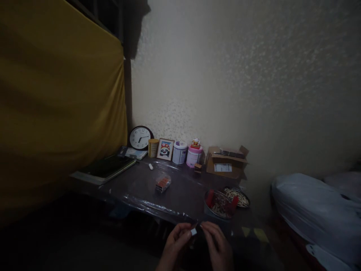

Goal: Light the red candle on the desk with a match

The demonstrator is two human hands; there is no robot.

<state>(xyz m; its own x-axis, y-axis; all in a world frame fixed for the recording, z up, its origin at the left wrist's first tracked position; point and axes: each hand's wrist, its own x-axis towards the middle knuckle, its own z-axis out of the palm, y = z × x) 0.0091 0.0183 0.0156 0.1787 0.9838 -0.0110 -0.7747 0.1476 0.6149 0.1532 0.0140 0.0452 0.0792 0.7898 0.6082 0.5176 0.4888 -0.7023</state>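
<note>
My left hand is closed, thumb against fingers, on a small white box-like piece at the table's front edge. Just to its right, my right hand has its fingers pressed together; whatever is at the tips is too small and dark to name. Beyond my right hand stands a round bowl with many small dark bits and red pieces in it. Behind that, a second round dish is heaped with thin pale sticks. A plastic-wrapped pack of small orange-brown boxes lies mid-table.
Along the wall stand a clock, a yellow canister, a panda picture frame, two tins, and an opened cardboard box. A small brown box sits before them. A yellow curtain hangs left; a white bag lies right.
</note>
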